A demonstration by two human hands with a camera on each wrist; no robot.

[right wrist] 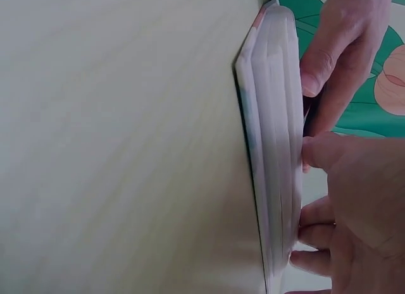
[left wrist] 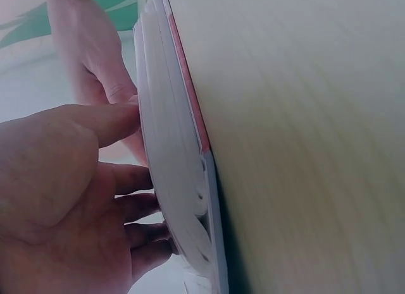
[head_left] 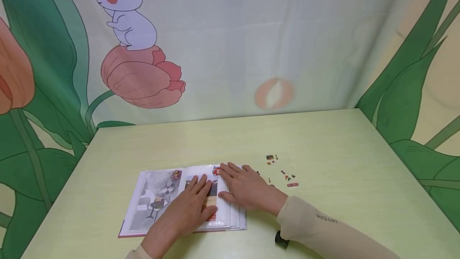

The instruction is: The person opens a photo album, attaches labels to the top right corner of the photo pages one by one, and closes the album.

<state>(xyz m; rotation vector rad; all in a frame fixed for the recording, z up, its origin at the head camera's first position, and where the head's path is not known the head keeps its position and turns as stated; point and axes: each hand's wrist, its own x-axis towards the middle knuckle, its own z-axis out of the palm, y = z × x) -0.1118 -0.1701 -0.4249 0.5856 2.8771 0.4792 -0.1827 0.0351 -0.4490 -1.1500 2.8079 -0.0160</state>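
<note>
An open photo album lies on the table, with photos in its clear page sleeves. My left hand rests on the right-hand page over a photo, fingers straight. Flat across the same page's right margin is my right hand, its fingertips beside a small red sticker near the top. A second sticker sits on the left page's grey photo. In the left wrist view, the thumb and fingertips of the left hand touch the top page. The right wrist view shows the right hand pressing the page stack.
Several small stickers are scattered on the table to the right of the album. A small black object shows beside the right sleeve. Behind the table hangs a printed curtain with a rabbit and tulips.
</note>
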